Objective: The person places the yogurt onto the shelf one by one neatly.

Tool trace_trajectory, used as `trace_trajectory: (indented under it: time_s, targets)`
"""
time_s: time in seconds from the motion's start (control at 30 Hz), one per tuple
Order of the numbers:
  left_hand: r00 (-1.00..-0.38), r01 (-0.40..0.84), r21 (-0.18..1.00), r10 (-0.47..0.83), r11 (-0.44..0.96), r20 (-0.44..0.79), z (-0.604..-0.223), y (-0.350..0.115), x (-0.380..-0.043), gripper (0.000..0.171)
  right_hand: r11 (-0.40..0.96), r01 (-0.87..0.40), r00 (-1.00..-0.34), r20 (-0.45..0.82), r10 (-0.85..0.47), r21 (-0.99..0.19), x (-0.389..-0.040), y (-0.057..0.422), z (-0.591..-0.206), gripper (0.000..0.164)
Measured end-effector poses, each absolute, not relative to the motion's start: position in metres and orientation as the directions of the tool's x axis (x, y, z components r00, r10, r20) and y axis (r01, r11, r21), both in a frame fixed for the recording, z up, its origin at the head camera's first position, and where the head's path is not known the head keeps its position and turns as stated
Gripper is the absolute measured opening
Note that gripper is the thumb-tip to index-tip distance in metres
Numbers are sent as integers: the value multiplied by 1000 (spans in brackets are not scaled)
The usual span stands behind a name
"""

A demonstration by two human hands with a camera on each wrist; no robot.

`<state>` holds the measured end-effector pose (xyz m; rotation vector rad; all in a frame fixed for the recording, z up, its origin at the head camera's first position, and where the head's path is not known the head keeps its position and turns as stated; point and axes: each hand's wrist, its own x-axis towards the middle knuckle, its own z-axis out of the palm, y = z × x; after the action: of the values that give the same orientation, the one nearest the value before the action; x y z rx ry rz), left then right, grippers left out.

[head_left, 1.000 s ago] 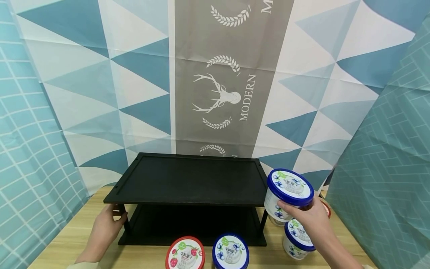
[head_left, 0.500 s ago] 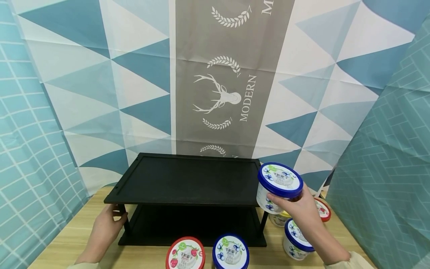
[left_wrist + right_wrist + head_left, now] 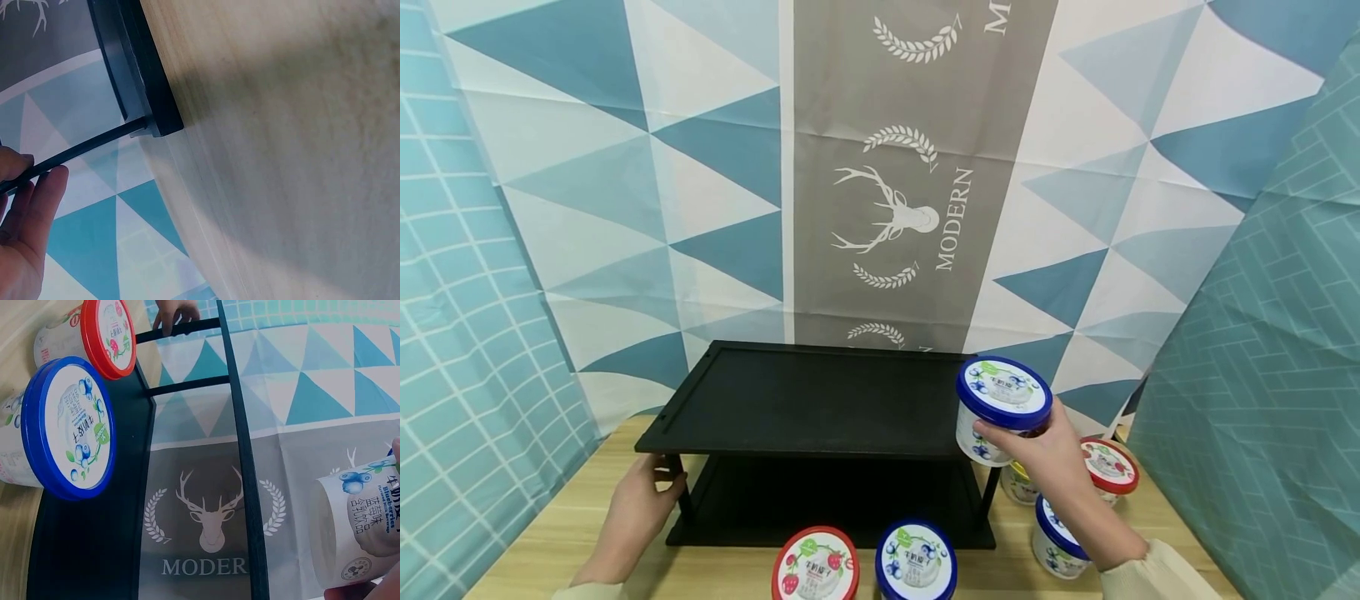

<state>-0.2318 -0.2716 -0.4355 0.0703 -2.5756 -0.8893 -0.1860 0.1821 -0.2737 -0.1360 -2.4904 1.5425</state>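
My right hand (image 3: 1048,450) grips a blueberry milk-drink tub (image 3: 1003,393) with a blue lid. The tub is held upright in the air at the right end of a black two-tier shelf (image 3: 827,404); whether it touches the shelf I cannot tell. In the right wrist view, the tub's pale base (image 3: 325,534) faces the camera, and only bits of that hand show. My left hand (image 3: 638,510) holds the shelf's front left post (image 3: 87,145) between thumb and fingers. A red-lidded strawberry tub (image 3: 816,565) and a blue-lidded tub (image 3: 916,560) stand before the shelf.
Right of the shelf stand a red-lidded tub (image 3: 1108,467), a blue-lidded tub (image 3: 1060,546) partly behind my forearm, and a yellow-lidded tub (image 3: 1019,485) mostly hidden. Patterned cloth (image 3: 880,250) hangs behind the wooden table (image 3: 527,542), with more cloth at both sides.
My right hand has carried the blueberry tub left and slightly up, toward the shelf's right end. More of the red-lidded and yellow-lidded tubs shows. My left hand stays on the post.
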Motion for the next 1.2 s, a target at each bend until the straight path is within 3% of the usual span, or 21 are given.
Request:
trace_trajectory:
  time_s: [1.2]
  targets:
    - [-921,86,601,-166,795,352,-432,-271,-230,42,363,-142,-965,210,155,-921,-207,147,-285,101]
